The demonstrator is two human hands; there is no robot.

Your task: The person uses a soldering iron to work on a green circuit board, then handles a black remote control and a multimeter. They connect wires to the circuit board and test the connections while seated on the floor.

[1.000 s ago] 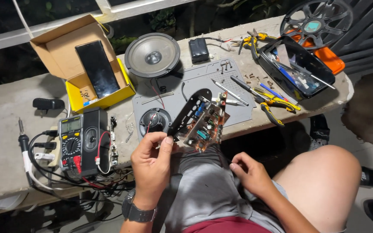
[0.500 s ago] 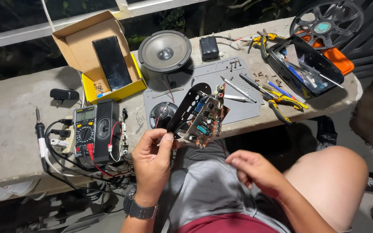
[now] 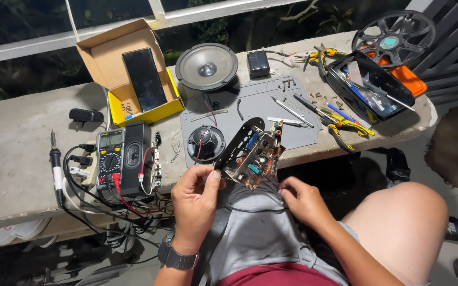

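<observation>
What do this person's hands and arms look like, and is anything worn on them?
Both are bare: no gloves, no sleeves in view. The left hand has a dark wristwatch with a chunky band on its wrist. The right hand wears nothing on its wrist or fingers.

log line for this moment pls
left hand: holds circuit board | right hand: at wires under board | multimeter on ledge

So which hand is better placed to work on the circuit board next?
Probably the right hand: it is free, just beneath the circuit board, by its wires. The left hand is occupied gripping the board's black panel.
</observation>
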